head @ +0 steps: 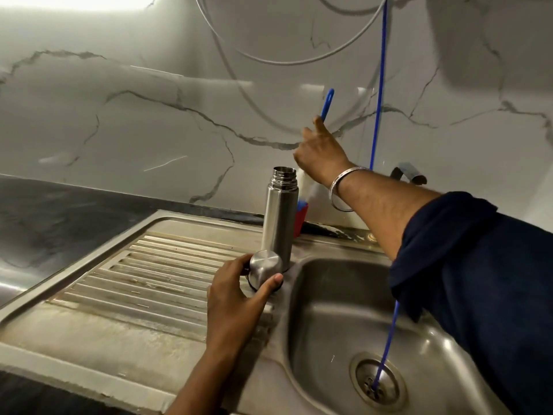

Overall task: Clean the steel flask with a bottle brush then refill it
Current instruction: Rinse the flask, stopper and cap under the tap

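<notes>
- Two tubes cross the frame: a blue hose (pixel 377 109) drops into the sink (pixel 329 310); the steel flask (pixel 279 217) stands uncapped at centre.
- Your left hand (pixel 236 307) grips its cap (pixel 264 271); your right hand (pixel 321 151) grips the bottle brush (pixel 326 103) behind the flask.

Steel flask (pixel 279 217): brushed metal cylinder, upright, mouth open, threaded neck showing; stands frame centre on sink's ribbed drainboard, at basin edge.

Flask cap (pixel 264 269): rounded steel, off flask, lower centre just in front of flask base, tilted, on drainboard.

Bottle brush (pixel 312 187): blue looped handle, white bristle head; slanted right of flask, handle tip upper centre, head low behind flask shoulder.
</notes>
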